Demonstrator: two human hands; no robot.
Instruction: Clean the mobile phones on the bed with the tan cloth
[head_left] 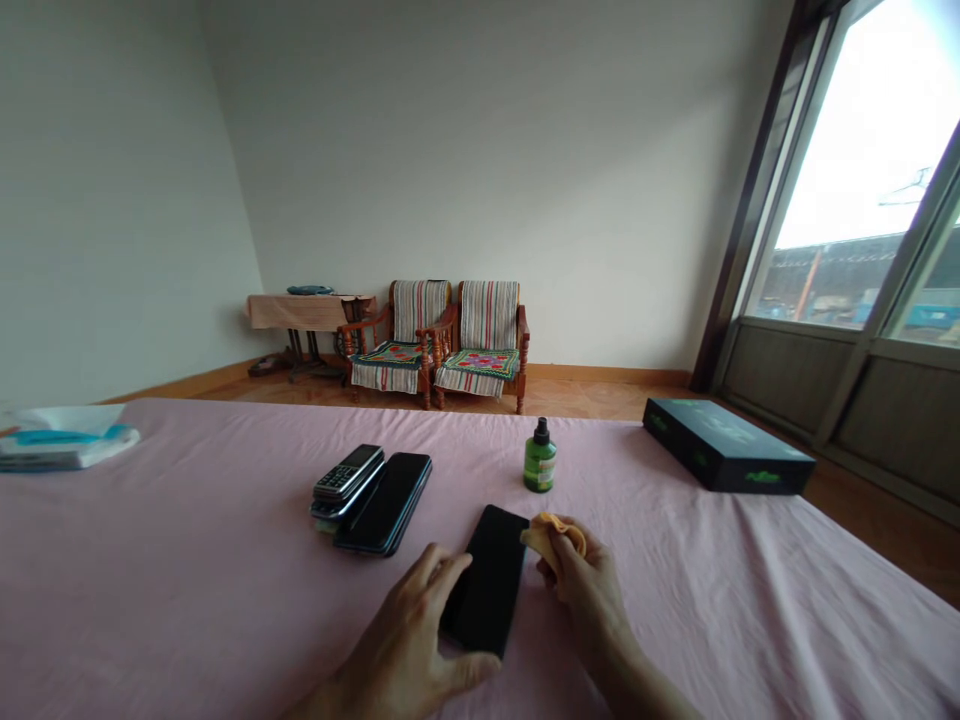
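Observation:
A black smartphone (491, 580) lies flat, screen up, on the pink sheet. My left hand (420, 625) grips it, with fingertips at its left edge and the thumb at its near end. In my right hand (589, 585) a bunched yellow cloth (551, 535) is pinched, right beside the phone's upper right edge. Just beyond stands a green spray bottle (540, 462) with a black top. To the left, several phones lie in two piles: a keypad phone (351, 473) tops one, a dark smartphone (386, 500) the other.
A flat black box (727, 445) with green markings sits at the right on the pink sheet (225, 600). At the far left lies a tissue pack (71, 445). Past the sheet's far edge are two wooden chairs (480, 365) and a small covered table (304, 312).

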